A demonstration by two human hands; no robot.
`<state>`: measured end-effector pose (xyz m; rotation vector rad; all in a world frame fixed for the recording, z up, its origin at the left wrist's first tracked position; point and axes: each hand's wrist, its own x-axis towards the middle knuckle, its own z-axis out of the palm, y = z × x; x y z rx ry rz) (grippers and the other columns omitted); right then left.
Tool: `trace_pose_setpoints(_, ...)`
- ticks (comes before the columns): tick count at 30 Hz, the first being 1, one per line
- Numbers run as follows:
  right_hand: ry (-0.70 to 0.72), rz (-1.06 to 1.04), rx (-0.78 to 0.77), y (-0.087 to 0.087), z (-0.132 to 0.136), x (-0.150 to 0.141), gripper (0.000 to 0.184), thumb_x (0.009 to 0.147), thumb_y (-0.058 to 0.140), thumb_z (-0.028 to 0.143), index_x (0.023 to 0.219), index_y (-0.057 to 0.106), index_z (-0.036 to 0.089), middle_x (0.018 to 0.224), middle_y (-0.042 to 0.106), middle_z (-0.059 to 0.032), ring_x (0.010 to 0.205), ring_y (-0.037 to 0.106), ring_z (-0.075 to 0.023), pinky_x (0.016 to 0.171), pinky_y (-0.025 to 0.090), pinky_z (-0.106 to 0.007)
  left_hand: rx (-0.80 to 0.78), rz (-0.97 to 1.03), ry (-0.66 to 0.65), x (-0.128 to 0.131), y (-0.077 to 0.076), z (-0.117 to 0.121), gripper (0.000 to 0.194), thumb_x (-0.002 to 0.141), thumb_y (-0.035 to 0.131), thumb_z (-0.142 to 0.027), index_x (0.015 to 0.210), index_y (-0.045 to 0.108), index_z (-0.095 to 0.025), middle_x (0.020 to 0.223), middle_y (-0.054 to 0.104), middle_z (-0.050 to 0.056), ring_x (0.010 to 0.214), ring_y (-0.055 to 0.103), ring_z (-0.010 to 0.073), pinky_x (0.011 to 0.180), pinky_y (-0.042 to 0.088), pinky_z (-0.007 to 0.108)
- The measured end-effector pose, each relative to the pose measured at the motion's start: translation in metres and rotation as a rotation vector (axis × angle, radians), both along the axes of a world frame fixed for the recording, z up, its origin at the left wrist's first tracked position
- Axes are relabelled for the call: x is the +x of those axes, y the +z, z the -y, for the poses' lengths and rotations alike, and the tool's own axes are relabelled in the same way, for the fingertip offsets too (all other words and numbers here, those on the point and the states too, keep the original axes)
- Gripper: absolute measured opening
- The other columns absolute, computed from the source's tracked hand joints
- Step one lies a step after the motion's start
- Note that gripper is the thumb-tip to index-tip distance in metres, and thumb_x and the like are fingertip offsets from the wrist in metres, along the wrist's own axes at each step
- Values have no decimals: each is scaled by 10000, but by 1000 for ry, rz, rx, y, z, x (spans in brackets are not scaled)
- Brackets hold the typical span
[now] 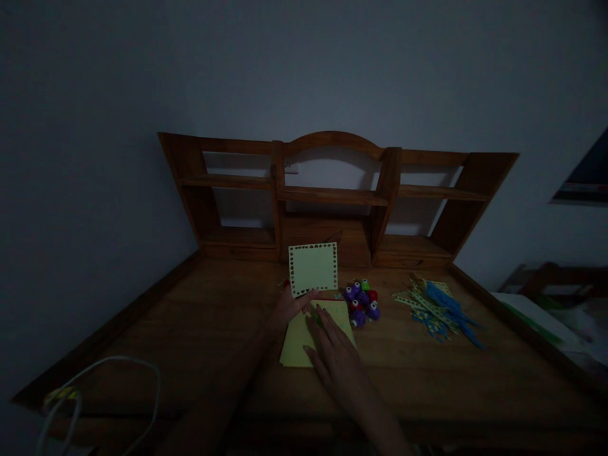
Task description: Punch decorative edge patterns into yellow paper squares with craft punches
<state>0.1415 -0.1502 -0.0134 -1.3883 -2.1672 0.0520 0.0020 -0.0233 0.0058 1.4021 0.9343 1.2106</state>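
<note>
My left hand [291,308] grips the lower edge of a pale yellow card [313,269], which is tilted up and faces me. A row of small cut-out shapes runs around the card's border. Below it lies a stack of yellow paper [297,345] on the table. My right hand [336,354] rests over that paper, palm down with fingers spread. Tiny light bits are scattered on the paper near its upper right. Just right of the paper sits a cluster of small purple, red and green craft punches [360,304] with round white eyes.
On the right of the wooden desk [213,316] lies a pile of punched yellow strips and blue strips [441,307]. A wooden shelf unit [332,195] stands at the back. A white cable [128,358] loops over the front left corner.
</note>
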Motion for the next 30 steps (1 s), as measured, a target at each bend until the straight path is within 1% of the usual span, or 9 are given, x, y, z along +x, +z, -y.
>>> trace_pose_setpoints(5,-3,3,4,1,0,0,520,975,405,322,1476,290,244,1579,149,-37,1438,182,-229,1140,322,-436,113,-112,-91,-3,-7,-7,281,786,659,-382,915,651,-132,858,709,83,723,646,195,661,507,288)
trace_pose_setpoints(8,2,-10,12,2,0,0,507,973,410,320,1466,314,253,1575,166,-36,1435,196,-234,1130,339,-439,176,-201,-30,-1,-8,-7,276,811,630,-370,962,664,-142,914,721,95,792,669,217,711,529,314)
trace_pose_setpoints(11,4,-17,24,2,0,0,507,969,416,332,1460,328,238,1563,214,-60,1428,219,-242,1120,355,-441,340,-344,46,5,-8,0,258,843,590,-335,1018,678,-167,993,719,92,903,669,220,816,523,326)
trace_pose_setpoints(13,-6,-10,19,1,0,0,499,966,421,345,1445,356,218,1549,257,-83,1420,245,-250,1115,361,-440,462,-451,60,9,-10,5,237,862,558,-302,1010,691,-173,1002,712,91,922,663,214,852,511,324)
trace_pose_setpoints(15,-22,-4,6,0,0,0,468,964,425,352,1407,410,203,1514,333,-103,1398,300,-262,1106,371,-445,579,-532,16,11,-12,10,232,854,534,-214,1019,695,-182,1019,696,83,938,650,200,860,504,308)
trace_pose_setpoints(18,-35,-13,-25,-1,1,-2,379,962,430,341,1312,498,212,1369,515,-109,1278,472,-268,1047,430,-455,694,-589,-111,11,-15,13,426,769,492,-47,1120,667,-215,1077,661,56,975,624,174,861,496,277)
trace_pose_setpoints(21,-38,-41,-53,-1,2,-3,339,960,436,321,1275,514,223,1275,583,-102,1169,561,-258,984,479,-438,697,-592,-150,9,-14,14,517,725,460,5,1146,658,-221,1081,648,52,971,615,170,856,490,275)
trace_pose_setpoints(27,-17,-35,-19,-2,0,-2,436,963,426,352,1385,427,242,1377,511,-94,1262,491,-265,1036,446,-447,574,-414,-160,11,-10,14,398,713,476,-25,973,709,-215,989,663,53,924,615,188,827,475,276)
trace_pose_setpoints(30,-10,-25,16,-2,0,0,456,966,422,354,1408,412,243,1482,391,-84,1358,376,-265,1085,401,-457,333,-139,45,8,-15,0,211,744,575,-136,919,686,-175,955,679,66,877,634,201,779,491,280)
